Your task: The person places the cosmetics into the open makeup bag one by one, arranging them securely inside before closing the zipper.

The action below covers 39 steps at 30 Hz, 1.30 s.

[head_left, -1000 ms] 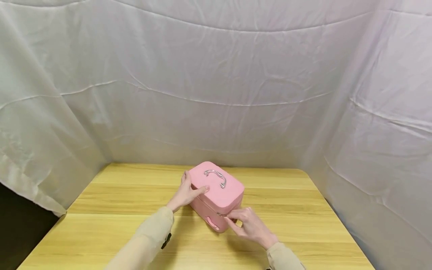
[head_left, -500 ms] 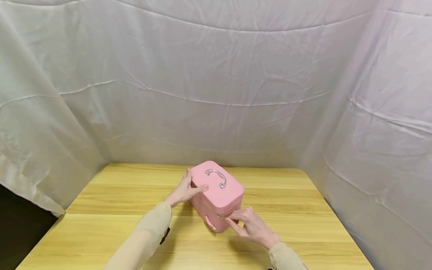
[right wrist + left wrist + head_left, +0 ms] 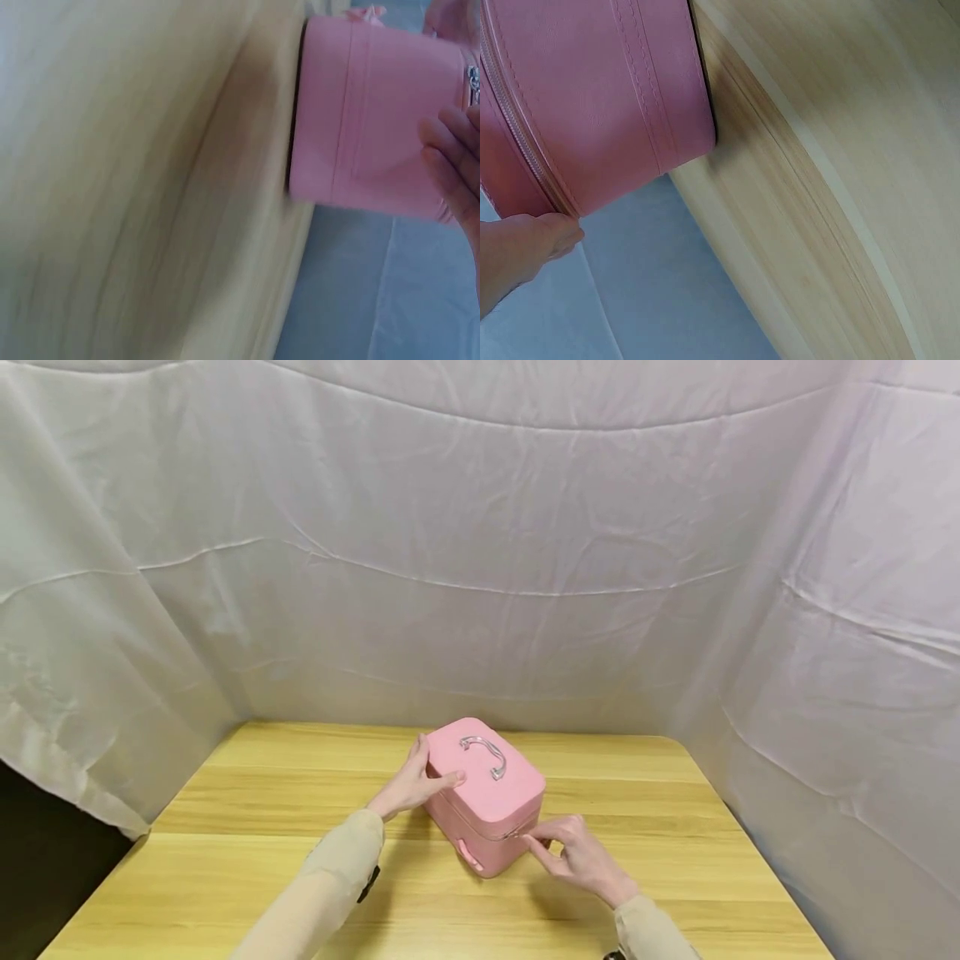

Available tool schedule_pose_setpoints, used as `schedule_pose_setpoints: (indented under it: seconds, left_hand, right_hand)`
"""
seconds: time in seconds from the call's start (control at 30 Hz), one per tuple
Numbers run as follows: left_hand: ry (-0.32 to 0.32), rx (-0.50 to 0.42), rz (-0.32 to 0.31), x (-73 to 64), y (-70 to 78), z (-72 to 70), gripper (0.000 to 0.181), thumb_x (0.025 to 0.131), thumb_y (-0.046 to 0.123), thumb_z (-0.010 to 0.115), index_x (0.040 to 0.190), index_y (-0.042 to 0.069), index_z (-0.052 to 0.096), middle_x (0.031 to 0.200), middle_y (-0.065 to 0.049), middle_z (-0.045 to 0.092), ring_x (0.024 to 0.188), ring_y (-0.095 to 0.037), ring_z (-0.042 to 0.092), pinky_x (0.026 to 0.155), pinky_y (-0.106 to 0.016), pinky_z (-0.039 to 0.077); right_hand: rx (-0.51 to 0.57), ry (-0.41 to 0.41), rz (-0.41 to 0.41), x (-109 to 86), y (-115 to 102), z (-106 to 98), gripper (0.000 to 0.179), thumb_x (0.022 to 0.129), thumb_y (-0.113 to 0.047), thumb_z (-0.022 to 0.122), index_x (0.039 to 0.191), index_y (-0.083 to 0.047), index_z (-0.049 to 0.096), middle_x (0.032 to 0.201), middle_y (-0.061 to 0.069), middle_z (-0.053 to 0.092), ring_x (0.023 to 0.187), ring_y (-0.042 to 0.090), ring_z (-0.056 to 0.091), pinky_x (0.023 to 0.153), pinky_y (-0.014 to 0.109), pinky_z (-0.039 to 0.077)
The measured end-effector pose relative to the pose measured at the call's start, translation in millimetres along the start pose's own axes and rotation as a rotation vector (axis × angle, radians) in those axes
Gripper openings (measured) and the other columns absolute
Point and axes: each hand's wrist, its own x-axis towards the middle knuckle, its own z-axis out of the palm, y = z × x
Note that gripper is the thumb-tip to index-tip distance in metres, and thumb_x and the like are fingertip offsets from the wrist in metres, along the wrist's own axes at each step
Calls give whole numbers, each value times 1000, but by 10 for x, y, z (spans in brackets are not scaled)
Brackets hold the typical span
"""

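Note:
A pink zip-up vanity case [image 3: 501,795] with a silver top handle [image 3: 486,756] stands turned at an angle on the table. My left hand [image 3: 408,787] grips its left end, thumb on the lid and fingers round the far corner. In the left wrist view, the zipper [image 3: 526,142] runs along the case's side to that hand. At the near right corner, my right hand [image 3: 583,862] pinches the zipper pull, which its fingertips mostly hide. Metal sliders [image 3: 472,79] show beside the fingers in the right wrist view. A small pink side loop [image 3: 470,855] sticks out in front.
The wooden table [image 3: 675,835] reaches back to pale grey cloth [image 3: 480,635] that hangs behind and on both sides. A dark gap [image 3: 45,860] shows below the cloth at the left.
My right hand has moved a little to the right along the case's near end, the zipper pull in its fingers. My left hand keeps its grip; the case has hardly shifted.

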Motion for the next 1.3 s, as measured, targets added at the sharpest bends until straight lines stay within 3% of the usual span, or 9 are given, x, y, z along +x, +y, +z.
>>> schedule_pose_setpoints:
  seconds: [0.2, 0.47, 0.6, 0.77, 0.83, 0.93, 1.1, 1.3]
  left_hand:
    - [-3, -2, -15, -4, 9, -28, 113, 91, 38, 73, 159, 0, -8, 166, -23, -17, 156, -39, -13, 128, -57, -4]
    - [-37, -19, 3, 57, -38, -99, 117, 87, 40, 77, 160, 1, -6, 168, -20, -14, 157, -37, -11, 128, -58, -4]
    - [48, 27, -17, 39, -9, -88, 118, 84, 41, 80, 161, 2, -1, 168, -23, -7, 157, -40, -4, 128, -62, 5]
    - [278, 95, -10, -89, 65, 86, 100, 86, 39, 78, 157, -1, 20, 152, -32, 22, 144, -47, 25, 121, -65, 26]
    - [337, 101, 5, -152, 94, 192, 93, 88, 36, 75, 155, -5, 23, 147, -34, 26, 139, -48, 30, 119, -65, 29]
    - [370, 89, 8, -240, 130, 351, 98, 88, 36, 75, 155, -6, 18, 144, -34, 27, 136, -47, 31, 119, -65, 30]
    - [387, 41, 5, -339, 171, 569, 124, 75, 44, 84, 158, -4, 5, 152, -31, 21, 138, -43, 29, 120, -63, 30]
    - [382, -13, 15, -382, 187, 658, 123, 75, 40, 86, 158, -3, 6, 152, -28, 15, 138, -41, 30, 119, -62, 33]
  right_hand:
    - [1, 25, 78, -63, 63, -54, 18, 84, 7, 69, 83, -10, 76, 67, -5, 70, 61, -8, 56, 52, 4, 45]
    - [30, -11, 61, -51, -3, -20, 16, 86, 7, 69, 85, -8, 76, 70, -6, 71, 63, -7, 58, 57, 10, 52]
    - [26, -9, 57, -33, -27, -2, 16, 85, 7, 70, 84, -8, 75, 70, -6, 71, 64, -7, 57, 58, 8, 50]
    - [13, 4, 59, -21, -42, 9, 16, 83, 7, 71, 83, -9, 75, 68, -7, 70, 63, -7, 56, 59, 4, 47]
    - [9, 3, 59, -21, -45, 9, 16, 83, 7, 71, 83, -9, 75, 69, -7, 70, 63, -7, 57, 59, 4, 47]
    - [7, 0, 49, -23, -48, 15, 15, 84, 6, 71, 84, -8, 75, 70, -5, 72, 64, -7, 58, 60, 4, 48]
    - [-1, 11, 26, -28, -50, 26, 15, 83, 6, 71, 83, -9, 75, 68, -4, 71, 63, -6, 58, 60, 5, 49]
    - [-16, 10, 14, -32, -58, 36, 16, 84, 4, 70, 82, -12, 74, 67, -5, 70, 62, -7, 57, 58, 10, 51]
